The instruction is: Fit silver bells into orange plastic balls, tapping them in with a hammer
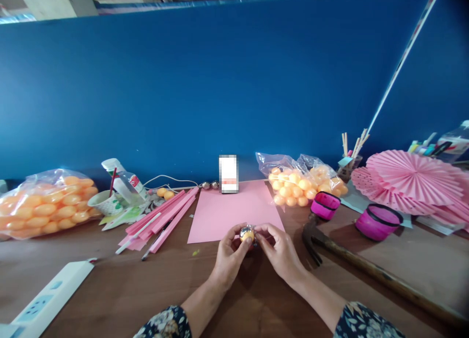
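Note:
Close to me, over the near edge of the pink paper sheet point(229, 211), both hands meet at a small orange ball point(247, 233) partly covered in shiny silver foil. My left hand point(231, 250) is closed on the ball from the left, with the thumb across its front. On the other side, my right hand point(276, 249) has its thumb and fingertips pinched at the ball's right edge, on the foil. The underside of the ball is hidden. Two silver balls point(210, 185) lie at the sheet's far left corner, beside an upright phone point(228, 174).
Bags of orange balls lie left point(46, 208) and right point(293, 185). A wooden-handled hammer point(366, 260) rests right of my hands, near two magenta rings point(379, 221) and pink paper fans point(415, 181). Pink strips point(164, 218), a bottle point(126, 184) and a power strip point(51, 299) are left.

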### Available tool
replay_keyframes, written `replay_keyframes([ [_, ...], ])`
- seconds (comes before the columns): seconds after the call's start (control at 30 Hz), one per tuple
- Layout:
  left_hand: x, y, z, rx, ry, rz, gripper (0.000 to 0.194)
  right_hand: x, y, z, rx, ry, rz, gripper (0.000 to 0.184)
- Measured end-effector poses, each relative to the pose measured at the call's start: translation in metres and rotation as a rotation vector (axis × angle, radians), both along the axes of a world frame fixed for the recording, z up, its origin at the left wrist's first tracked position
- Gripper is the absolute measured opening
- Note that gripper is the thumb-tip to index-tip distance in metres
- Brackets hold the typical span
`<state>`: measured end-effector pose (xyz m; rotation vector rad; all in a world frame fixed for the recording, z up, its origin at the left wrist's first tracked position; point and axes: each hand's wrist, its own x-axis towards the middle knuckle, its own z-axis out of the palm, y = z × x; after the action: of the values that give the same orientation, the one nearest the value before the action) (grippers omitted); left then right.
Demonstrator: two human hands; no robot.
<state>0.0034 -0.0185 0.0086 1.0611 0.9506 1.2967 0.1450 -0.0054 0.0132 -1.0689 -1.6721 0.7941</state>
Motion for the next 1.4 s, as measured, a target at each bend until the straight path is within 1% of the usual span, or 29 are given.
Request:
replay_keyframes([
  [0.47, 0.0004, 0.0000, 0.0010, -0.018, -0.009, 0.050, 0.043, 0.0003, 0.0000, 0.0025, 0.010, -0.006, -0.029, 0.015],
  [0.77, -0.0012, 0.0007, -0.0005, 0.014, 0.036, 0.057, 0.046, 0.0005, 0.0016, 0.0001, 0.024, -0.014, -0.036, 0.011],
  [0.97, -0.0001, 0.0009, -0.0005, 0.012, -0.004, 0.034, 0.045, 0.0012, 0.0006, -0.0001, 0.029, -0.022, -0.027, 0.012],
  [1.4, 0.0008, 0.0014, -0.0007, -0.006, -0.037, 0.057, 0.045, 0.0010, 0.0003, -0.0004, 0.025, -0.011, -0.018, 0.012],
])
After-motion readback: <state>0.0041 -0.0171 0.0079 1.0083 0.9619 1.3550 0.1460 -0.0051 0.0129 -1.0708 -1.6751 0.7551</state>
